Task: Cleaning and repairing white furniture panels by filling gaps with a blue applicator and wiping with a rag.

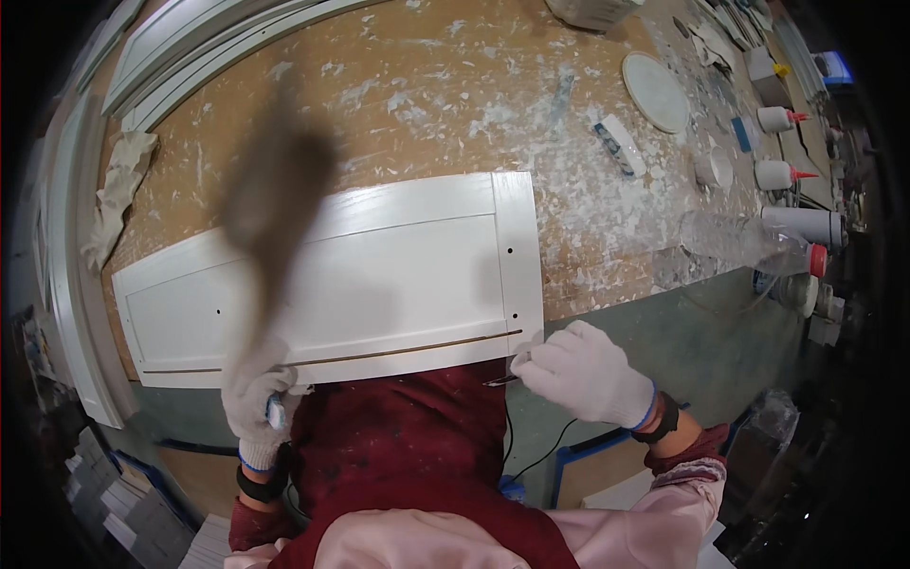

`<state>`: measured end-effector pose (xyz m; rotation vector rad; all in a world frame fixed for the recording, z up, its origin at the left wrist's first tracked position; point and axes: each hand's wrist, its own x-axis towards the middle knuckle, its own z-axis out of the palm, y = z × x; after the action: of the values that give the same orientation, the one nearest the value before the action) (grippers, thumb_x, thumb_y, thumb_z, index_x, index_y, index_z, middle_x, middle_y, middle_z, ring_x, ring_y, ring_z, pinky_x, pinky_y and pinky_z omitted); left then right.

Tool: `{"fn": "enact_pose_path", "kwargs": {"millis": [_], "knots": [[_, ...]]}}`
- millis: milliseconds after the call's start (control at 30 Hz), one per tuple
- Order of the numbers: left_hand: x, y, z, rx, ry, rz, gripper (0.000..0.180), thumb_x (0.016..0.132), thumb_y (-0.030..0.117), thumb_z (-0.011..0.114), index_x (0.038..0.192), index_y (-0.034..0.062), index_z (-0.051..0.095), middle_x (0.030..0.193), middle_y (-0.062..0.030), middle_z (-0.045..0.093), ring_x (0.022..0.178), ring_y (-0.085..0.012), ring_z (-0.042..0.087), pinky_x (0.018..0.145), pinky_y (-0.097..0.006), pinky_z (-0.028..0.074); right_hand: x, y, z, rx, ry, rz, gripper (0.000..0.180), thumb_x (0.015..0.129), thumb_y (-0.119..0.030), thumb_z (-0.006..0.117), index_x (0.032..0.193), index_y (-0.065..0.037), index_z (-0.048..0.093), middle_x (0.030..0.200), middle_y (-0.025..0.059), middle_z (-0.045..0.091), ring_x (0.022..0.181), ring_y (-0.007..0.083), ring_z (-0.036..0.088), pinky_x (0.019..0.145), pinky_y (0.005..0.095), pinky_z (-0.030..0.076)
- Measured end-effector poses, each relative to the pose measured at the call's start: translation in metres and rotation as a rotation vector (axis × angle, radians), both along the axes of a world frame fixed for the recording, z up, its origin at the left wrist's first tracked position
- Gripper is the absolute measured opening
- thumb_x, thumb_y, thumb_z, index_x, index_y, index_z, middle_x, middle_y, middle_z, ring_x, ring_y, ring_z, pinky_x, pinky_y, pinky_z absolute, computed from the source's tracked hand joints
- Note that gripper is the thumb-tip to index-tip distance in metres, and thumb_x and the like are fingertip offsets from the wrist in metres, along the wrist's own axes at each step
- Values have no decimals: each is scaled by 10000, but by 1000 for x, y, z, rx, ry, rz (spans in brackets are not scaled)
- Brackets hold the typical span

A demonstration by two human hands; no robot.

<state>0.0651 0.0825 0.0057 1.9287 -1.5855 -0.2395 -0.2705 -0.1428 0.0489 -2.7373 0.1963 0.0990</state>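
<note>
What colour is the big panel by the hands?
White: the panel shows best in the head view, with a thin brown line along its near edge.

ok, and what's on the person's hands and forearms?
Left hand and right hand: off-white gloves, blue edging at the wrist. Black wristband on each. Dark red cuffs; right sleeve pale pink, with pale patterned trim.
</note>
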Motion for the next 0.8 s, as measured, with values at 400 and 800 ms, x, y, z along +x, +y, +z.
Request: {"fn": "enact_pose_path", "kwargs": {"millis": [400,800], "knots": [[3,-5,-1,-67,-25,-75,326,775,251,797,781,50,541,1086,-165,686,1005,-365,649,814,-418,518,15,19,-3,-84,-70,-117,218,781,-144,610,995,-114,638,786,23,574,727,237,576,643,371,431],[-7,-30,-1,-131,-10,-60,304,775,240,790,816,61,548,1063,-159,690,954,-349,654,800,-415,512,20,20,-2,51,-2,-345,316,794,-71,612,1109,-72,637,785,60,595,737,257,608,638,393,465]]}}
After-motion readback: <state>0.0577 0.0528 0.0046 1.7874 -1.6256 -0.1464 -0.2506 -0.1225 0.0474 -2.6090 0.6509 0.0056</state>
